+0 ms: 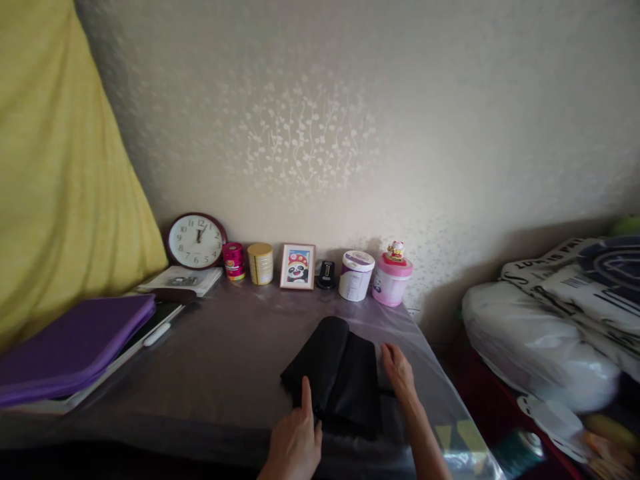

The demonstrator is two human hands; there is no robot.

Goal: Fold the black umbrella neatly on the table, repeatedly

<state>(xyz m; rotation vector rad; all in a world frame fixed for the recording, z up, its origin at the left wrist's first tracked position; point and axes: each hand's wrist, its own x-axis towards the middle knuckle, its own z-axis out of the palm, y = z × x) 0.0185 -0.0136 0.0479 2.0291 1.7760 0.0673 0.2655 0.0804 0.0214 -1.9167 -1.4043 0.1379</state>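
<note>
two hands: my left hand (296,430) points one finger over the black cloth (353,387), the rest curled; my right hand (399,372) bends its fingers beside it; whether either grips, i can't tell.
one cloth: folded, near the front edge of the table (225,353).
right edge: near my right hand.
open room: left of the cloth and behind it.
back row: four tubs (355,284), one clock (195,243), one frame (297,285), one cat figure (395,251).
left side: taken up by one purple folder (80,340).
</note>
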